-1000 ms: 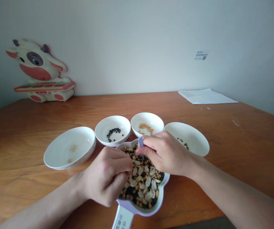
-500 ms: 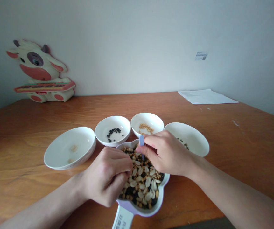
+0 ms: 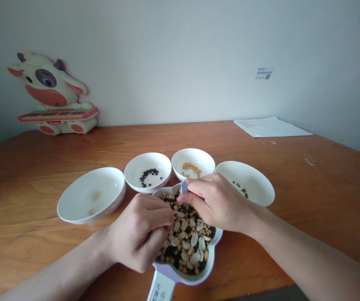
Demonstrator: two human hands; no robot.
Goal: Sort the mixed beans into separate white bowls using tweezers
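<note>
My right hand point(image 3: 214, 200) pinches a thin flat purple stick point(image 3: 184, 188) over the far part of a purple-rimmed, lobed pan point(image 3: 210, 269). The stick's lower end reaches down to the mixed beans and peanuts point(image 3: 184, 242) filling the pan. Curled shut, my left hand point(image 3: 146, 230) lies over the pan's left side. Its fingertips are turned away, so whatever it may grip is hidden. Toward me runs the pan's pale handle point(image 3: 161, 288), bearing a printed label.
Around the pan's far side stand white bowls: one with black beans point(image 3: 134, 161), one with yellow beans point(image 3: 195, 152), one with a few green beans point(image 3: 261, 184), and a left bowl point(image 3: 70, 205) showing pale spots. Farther back are a cow toy keyboard point(image 3: 54, 100) and papers point(image 3: 270, 127).
The purple stick and my right fingertips have shifted very slightly left, and the stick leans a little more. My left hand stays in place.
</note>
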